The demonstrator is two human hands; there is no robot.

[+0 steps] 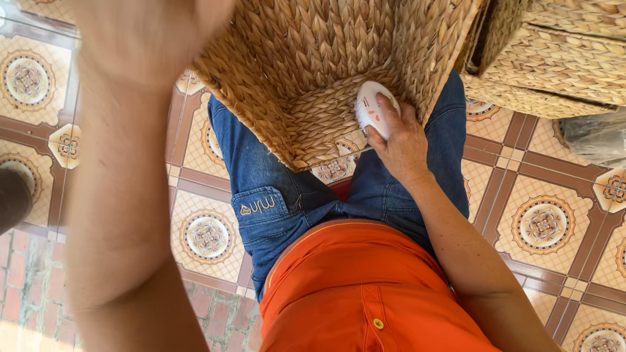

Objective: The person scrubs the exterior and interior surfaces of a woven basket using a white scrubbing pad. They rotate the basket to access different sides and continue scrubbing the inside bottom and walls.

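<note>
1 white oval device (373, 107) against woven basket (306, 72)

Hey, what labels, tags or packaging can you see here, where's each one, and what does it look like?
Jeans pocket label: on the blue jeans' pocket edge, left of centre; small pale stitched mark with a yellow patch.
White oval object: held by the right hand against the woven basket; small reddish markings, too small to make out.
Clear plastic wrap: far right edge, crinkled, greyish.

Tan woven basket (306, 72), white oval device (372, 107) w/ red marks, orange shirt (365, 293), blue jeans (261, 176).
</note>
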